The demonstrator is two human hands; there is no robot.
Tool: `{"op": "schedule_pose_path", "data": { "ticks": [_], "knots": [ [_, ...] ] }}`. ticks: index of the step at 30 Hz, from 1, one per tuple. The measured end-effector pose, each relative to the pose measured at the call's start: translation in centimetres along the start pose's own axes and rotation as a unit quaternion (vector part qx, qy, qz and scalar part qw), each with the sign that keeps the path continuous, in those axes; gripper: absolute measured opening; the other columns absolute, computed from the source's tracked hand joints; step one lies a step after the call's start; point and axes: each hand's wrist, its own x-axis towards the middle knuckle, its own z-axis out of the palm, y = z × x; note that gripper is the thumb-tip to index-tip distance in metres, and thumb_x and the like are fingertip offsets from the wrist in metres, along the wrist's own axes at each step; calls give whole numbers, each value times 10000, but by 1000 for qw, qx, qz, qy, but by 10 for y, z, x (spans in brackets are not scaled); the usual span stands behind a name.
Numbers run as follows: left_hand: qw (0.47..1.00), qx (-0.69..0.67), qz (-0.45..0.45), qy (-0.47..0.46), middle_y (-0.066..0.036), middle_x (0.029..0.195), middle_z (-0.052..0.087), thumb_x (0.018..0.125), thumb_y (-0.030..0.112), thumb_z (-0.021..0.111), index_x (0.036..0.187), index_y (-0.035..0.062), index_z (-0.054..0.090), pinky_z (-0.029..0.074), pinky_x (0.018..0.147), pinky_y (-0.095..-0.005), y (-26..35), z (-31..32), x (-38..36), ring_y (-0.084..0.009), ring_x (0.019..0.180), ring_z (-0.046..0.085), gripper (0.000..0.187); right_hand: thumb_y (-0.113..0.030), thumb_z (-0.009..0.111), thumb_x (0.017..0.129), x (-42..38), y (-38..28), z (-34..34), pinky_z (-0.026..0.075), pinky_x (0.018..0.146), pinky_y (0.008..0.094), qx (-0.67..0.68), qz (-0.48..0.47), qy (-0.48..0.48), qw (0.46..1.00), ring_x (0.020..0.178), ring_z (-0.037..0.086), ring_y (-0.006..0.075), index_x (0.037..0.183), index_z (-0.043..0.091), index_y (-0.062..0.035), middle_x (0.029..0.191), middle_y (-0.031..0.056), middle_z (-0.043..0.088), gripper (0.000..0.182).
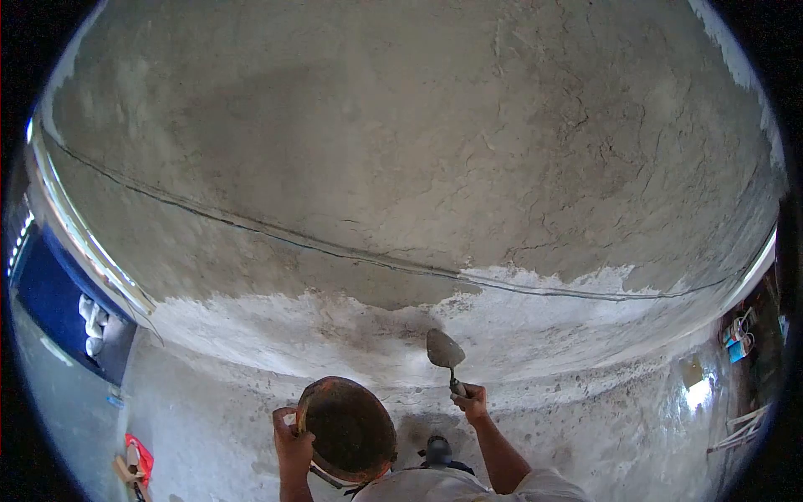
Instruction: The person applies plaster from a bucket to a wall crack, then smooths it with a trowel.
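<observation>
Rust-brown pan [350, 428], contents hidden, in left hand [291, 435] grip; right hand [473, 400] grip clenched on mortar-laden trowel [444, 351].

Torso and both forearms cut off at the bottom edge. Left hand [292, 441] partly hidden behind the pan [350, 429]; pan contents not discernible. Trowel [444, 351] handle buried in the right hand [473, 401]. Small objects at far left [134, 462] and far right [738, 333] too warped and tiny to identify.
</observation>
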Motion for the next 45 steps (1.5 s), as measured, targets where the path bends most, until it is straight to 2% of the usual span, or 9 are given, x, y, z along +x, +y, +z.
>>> {"op": "schedule_pose_path", "data": {
  "ticks": [3,7,9,13,20,23,34,41,45],
  "knots": [
    [998,-51,24,-11,-136,933,656,668,-179,602,1248,98,428,533,672,-356,5,5,-4,-220,813,659,666,23,790,827,4,-29,18,456,732,257,1,-20,-12,1000,815,523,57,899,702,25,853,-70,593,114],
    [999,-34,5,-9,-167,967,687,702,-180,563,1248,87,412,525,724,-339,12,9,-6,-217,833,679,626,-42,800,846,34,-55,35,422,670,240,-39,-88,-37,995,743,506,56,894,702,8,794,-65,583,121],
    [998,-58,-6,-11,-164,970,686,704,-190,559,1251,91,414,526,727,-336,7,10,-7,-215,840,680,631,-40,713,828,45,-66,42,291,490,268,-3,-115,-66,991,530,415,58,749,637,-50,656,-35,545,110],
    [999,-51,8,-9,-159,944,680,689,-187,564,1255,85,416,523,687,-331,4,9,-8,-209,815,678,646,-28,678,842,56,-67,50,256,458,256,59,-79,-50,994,497,395,57,832,671,-16,644,1,558,17],
    [999,-35,-14,-3,-152,886,668,689,-163,594,1253,82,420,507,642,-337,6,7,-13,-213,751,668,639,-44,658,873,60,-65,56,260,454,256,66,-122,-35,990,482,383,59,852,669,-3,633,10,551,47],
    [999,-18,41,1,-149,873,670,694,-163,587,1249,75,418,502,637,-339,-1,5,-13,-216,743,664,627,-65,666,886,61,-66,57,252,452,260,88,-149,-52,983,481,372,58,817,643,-10,625,13,537,91],
    [998,-37,44,19,-172,924,689,706,-162,578,1239,76,419,517,657,-339,4,-1,-18,-215,776,676,605,-63,673,883,88,-77,83,223,448,269,137,-156,-50,977,487,365,96,649,488,-81,607,32,481,298],
    [999,-19,-2,34,-147,902,679,710,-155,604,1229,81,434,512,658,-359,8,-6,-20,-212,787,669,595,-39,668,844,99,-74,108,237,454,265,150,-143,-94,974,505,395,67,686,555,-56,633,31,535,195],
    [999,-8,1,34,-135,891,674,713,-155,598,1236,84,434,505,658,-359,-2,-7,-18,-212,779,662,598,-58,724,827,95,-62,104,285,490,266,37,-113,-72,990,539,418,59,736,617,-43,656,-14,551,141]
  ]
}}
